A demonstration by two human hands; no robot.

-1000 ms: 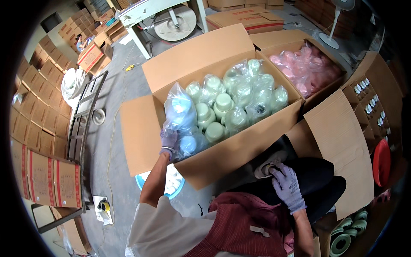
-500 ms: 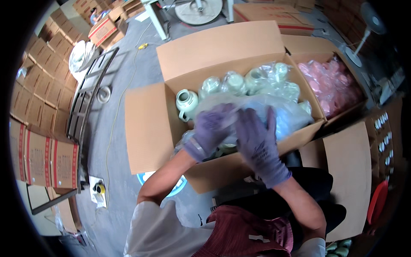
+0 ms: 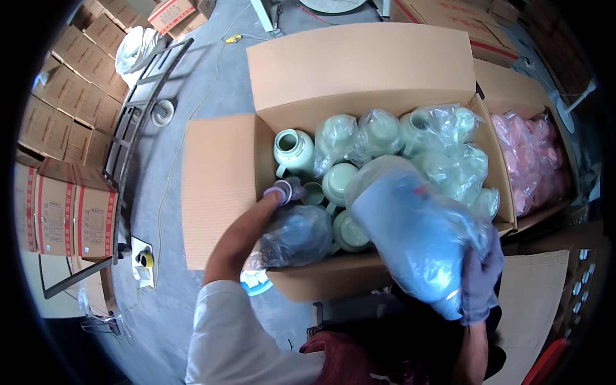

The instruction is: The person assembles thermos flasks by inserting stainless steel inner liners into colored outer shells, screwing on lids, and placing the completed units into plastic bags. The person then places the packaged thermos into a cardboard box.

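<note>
My right hand (image 3: pixel 481 276), in a purple-grey glove, grips one end of a large light-blue rounded object in a clear plastic bag (image 3: pixel 410 231). The bagged object is tilted across the front right of an open cardboard box (image 3: pixel 359 67). Inside the box stand several pale-green jugs, some bare and some bagged. My left hand (image 3: pixel 287 190) reaches down among them, below an uncovered green jug (image 3: pixel 294 151) and next to a small green cup-like piece (image 3: pixel 312 193). Its fingers are mostly hidden. Another bagged bluish object (image 3: pixel 298 234) lies at the box's front left.
To the right, a second box holds pink bagged items (image 3: pixel 529 157). A dark metal frame (image 3: pixel 138 119) and stacked cartons (image 3: pixel 56 215) stand at the left. A cable (image 3: pixel 204 102) runs over the floor. A blue basin (image 3: pixel 256 284) sits below the box, and a cardboard flap (image 3: pixel 536 301) at lower right.
Both hands were together over the plastic. The right hand has drawn the bagged blue object toward me and rightward; the left has moved left and down among the jugs. The view has shifted.
</note>
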